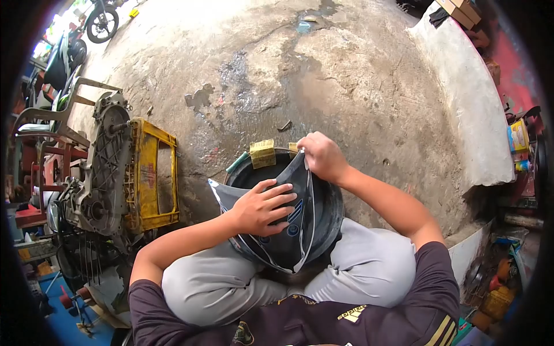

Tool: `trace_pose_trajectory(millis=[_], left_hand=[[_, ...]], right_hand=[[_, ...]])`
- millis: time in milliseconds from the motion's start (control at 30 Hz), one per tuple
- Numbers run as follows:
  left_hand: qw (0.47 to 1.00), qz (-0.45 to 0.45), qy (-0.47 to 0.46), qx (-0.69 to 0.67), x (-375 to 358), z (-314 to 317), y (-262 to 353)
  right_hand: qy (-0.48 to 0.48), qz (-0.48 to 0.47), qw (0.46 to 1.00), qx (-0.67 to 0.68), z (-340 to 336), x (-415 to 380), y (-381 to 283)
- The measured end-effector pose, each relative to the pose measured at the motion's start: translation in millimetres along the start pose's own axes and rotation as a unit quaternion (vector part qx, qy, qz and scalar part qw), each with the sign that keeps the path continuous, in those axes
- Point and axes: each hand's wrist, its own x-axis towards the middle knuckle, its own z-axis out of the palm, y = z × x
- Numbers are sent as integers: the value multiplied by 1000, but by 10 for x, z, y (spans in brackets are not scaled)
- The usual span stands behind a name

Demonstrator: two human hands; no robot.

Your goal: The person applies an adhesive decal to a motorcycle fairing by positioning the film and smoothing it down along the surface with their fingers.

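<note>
A dark grey motorcycle body panel, with pale edges and a blue decal, lies tilted across a round black basin between my knees. My left hand is flat on the panel's face, fingers spread. At the panel's upper tip my right hand is closed, its fingers bent around the corner. Whether anything else is inside those fingers is hidden. A worn yellowish block, perhaps a sponge, sits on the basin's far rim. Another small yellowish piece shows beside my right fingers. A teal stick-like item rests at the rim's left.
On the left stand a yellow plastic crate, a metal engine casing and a chair. Wet patches mark the concrete floor. A low concrete ledge runs along the right, with cluttered parts beyond. A motorcycle wheel is at far left.
</note>
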Motion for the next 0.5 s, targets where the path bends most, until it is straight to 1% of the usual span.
trace_pose_trajectory(millis=[33, 67, 133, 200, 267, 300, 333, 400, 433, 467, 500], left_hand=[[1000, 2, -2, -1, -2, 1, 1], [1000, 4, -2, 2, -5, 0, 1], [1000, 2, -4, 5, -5, -3, 11], [1000, 4, -4, 7, 2, -14, 24], [1000, 4, -5, 13, 3, -27, 20], [1000, 4, -5, 12, 2, -28, 25], [1000, 4, -5, 11, 2, -25, 28], [1000, 8, -2, 10, 0, -22, 19], [1000, 7, 0, 7, 0, -15, 14], [1000, 5, -3, 6, -11, -5, 6], [1000, 3, -11, 7, -4, -16, 5]], right_hand=[[-21, -17, 1000, 3, -13, -41, -93], [-18, -18, 1000, 2, -6, -97, -213], [-38, -64, 996, 50, 2, -185, -418], [-54, -75, 995, 43, -22, -193, -364], [-8, -64, 998, 20, 14, -130, -97], [-15, -29, 999, 8, -32, -84, -41], [-14, -31, 999, 9, -26, -76, -34], [-30, 1, 1000, -8, -12, -66, -63], [-34, 6, 999, 17, 2, -84, -190], [-27, -42, 998, 44, 28, -108, -277], [-51, -57, 996, 54, 24, -137, -360]])
